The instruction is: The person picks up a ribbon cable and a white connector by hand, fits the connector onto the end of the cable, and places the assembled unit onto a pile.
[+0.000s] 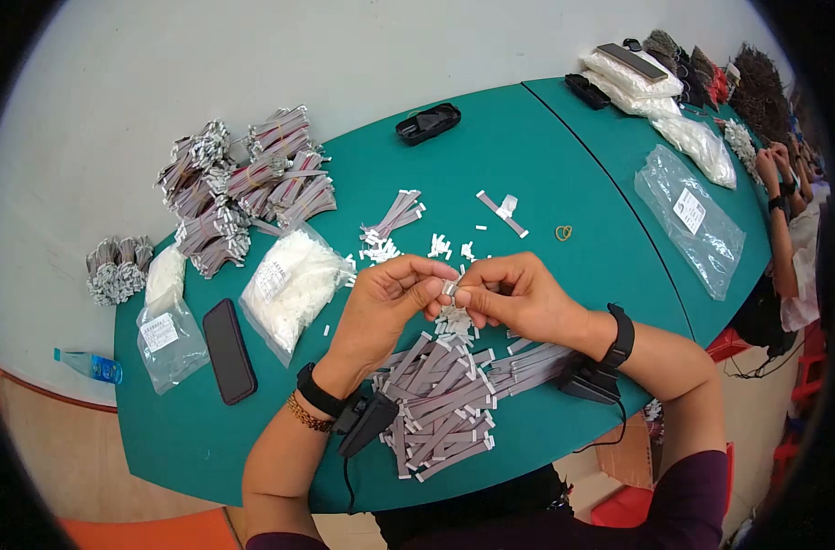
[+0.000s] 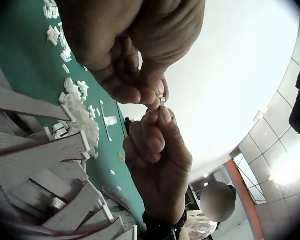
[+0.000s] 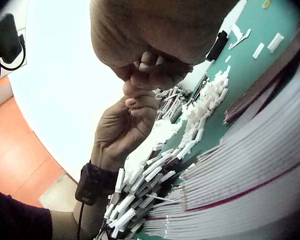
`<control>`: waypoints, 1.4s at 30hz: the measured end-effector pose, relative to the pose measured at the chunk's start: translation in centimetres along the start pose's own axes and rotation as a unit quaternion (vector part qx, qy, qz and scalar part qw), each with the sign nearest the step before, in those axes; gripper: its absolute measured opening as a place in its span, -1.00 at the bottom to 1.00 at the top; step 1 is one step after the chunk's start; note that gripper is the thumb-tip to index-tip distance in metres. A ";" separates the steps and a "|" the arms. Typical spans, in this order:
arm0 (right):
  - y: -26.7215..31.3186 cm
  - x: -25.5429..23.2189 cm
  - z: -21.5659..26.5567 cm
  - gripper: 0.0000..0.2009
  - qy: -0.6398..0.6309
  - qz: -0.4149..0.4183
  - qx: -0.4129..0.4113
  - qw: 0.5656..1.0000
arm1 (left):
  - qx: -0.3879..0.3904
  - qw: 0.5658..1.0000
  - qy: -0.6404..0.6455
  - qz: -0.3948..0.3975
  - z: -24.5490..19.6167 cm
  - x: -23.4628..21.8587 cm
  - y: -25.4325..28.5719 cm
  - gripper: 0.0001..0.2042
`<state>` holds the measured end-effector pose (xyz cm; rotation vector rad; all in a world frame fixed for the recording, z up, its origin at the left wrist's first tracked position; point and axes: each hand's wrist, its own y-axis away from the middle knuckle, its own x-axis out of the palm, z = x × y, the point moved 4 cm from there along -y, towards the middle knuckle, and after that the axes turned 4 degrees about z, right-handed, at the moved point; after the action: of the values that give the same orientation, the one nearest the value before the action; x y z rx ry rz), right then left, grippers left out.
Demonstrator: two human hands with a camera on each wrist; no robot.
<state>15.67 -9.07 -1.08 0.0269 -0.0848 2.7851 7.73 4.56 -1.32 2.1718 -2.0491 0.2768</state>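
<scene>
Over the table my two hands meet fingertip to fingertip. My left hand (image 1: pixel 385 298) and my right hand (image 1: pixel 523 298) pinch a small white connector (image 1: pixel 449 287) between thumbs and forefingers. Between the fingertips in the left wrist view, the connector (image 2: pixel 162 100) shows as a tiny white piece with a greyish part; the fingers cover most of it. Grey ribbon cables (image 1: pixel 440 399) with white ends lie in a loose pile below the hands. Just beyond the fingers are small loose white connectors (image 1: pixel 381 250). In the right wrist view my right hand (image 3: pixel 160 35) hides the held piece.
Bundled ribbon cables (image 1: pixel 252 179) are heaped at the back left. Near them lie a bag of white pieces (image 1: pixel 293 284), a phone (image 1: pixel 229 351) and a bottle (image 1: pixel 89 365). An open black case (image 1: pixel 428 123) sits behind; an empty plastic bag (image 1: pixel 691 220) lies right. Another person's arm (image 1: pixel 784 243) appears far right.
</scene>
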 end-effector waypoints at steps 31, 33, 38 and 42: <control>0.1 0.0 0.3 -0.84 0.003 -0.010 -0.007 1.000 | -0.022 0.999 0.043 0.012 0.2 0.2 0.1 -0.84; 0.1 -0.1 0.3 -0.84 0.001 -0.008 0.001 1.000 | -0.025 0.999 0.044 0.011 0.2 0.3 0.1 -0.84; 0.1 -0.1 0.3 -0.84 -0.014 -0.006 0.016 1.000 | -0.019 0.999 0.035 0.006 0.1 0.3 0.1 -0.83; 0.0 0.0 0.3 -0.84 -0.026 -0.005 0.028 0.999 | -0.012 0.999 0.032 0.011 -0.1 0.4 0.1 -0.83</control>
<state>15.69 -9.13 -0.79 0.1127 -0.0204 2.7763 7.68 4.18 -1.09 2.1005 -2.0316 0.3188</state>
